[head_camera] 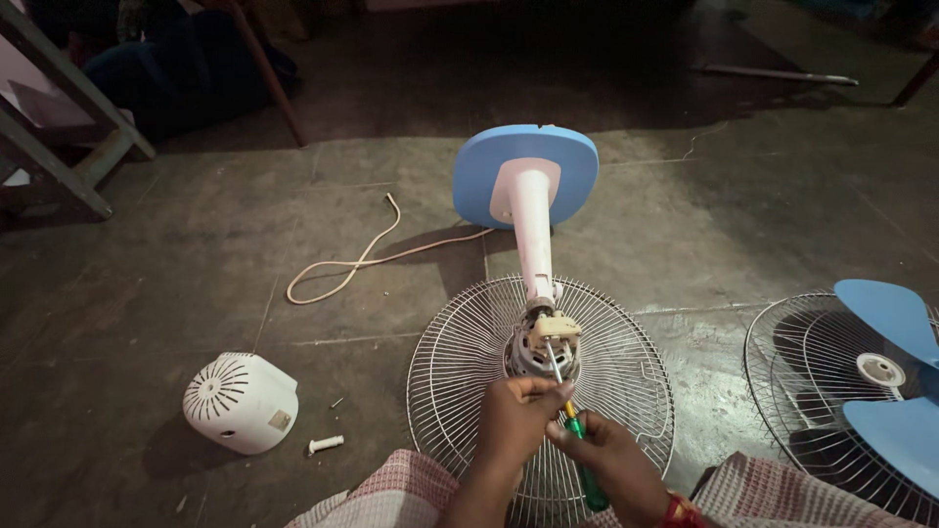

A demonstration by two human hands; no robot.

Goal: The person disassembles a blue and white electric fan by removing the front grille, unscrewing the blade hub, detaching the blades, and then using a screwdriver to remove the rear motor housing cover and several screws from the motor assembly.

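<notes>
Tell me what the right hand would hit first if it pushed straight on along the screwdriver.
Probably the fan motor: the right hand aims its screwdriver at it, tip apparently touching already.

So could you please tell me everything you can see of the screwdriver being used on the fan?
The screwdriver has a thin metal shaft and a translucent green handle with a yellow band near the shaft. It slants up and left, its tip at the exposed fan motor above the wire guard. The right hand grips the handle; the left hand pinches the shaft near the handle. The tip's type is too small to tell.
</notes>
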